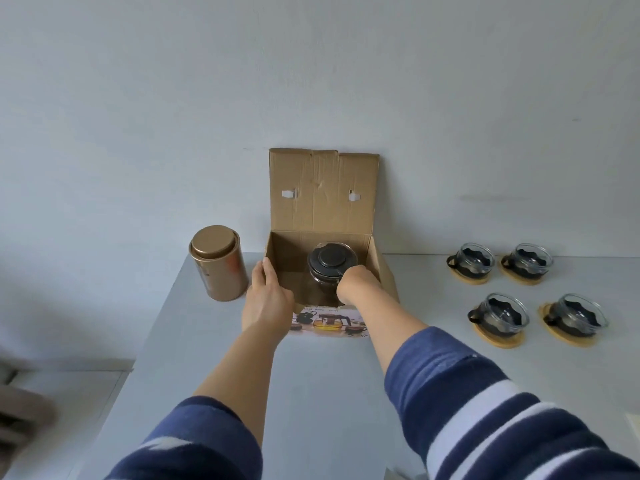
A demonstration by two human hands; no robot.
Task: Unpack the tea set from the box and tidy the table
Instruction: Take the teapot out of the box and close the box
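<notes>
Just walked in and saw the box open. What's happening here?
A person is unpacking a tea set. The left hand steadies the cardboard box while the right hand reaches in, apparently at the glass teapot. Four glass cups on wooden coasters sit to the right; a gold tin stands left.

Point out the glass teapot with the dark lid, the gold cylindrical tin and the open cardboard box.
Glass teapot with dark lid [331, 259]: head view, on the lid's centre.
Gold cylindrical tin [221, 271]: head view, on its side wall.
Open cardboard box [322, 188]: head view, on the raised flap.
</notes>
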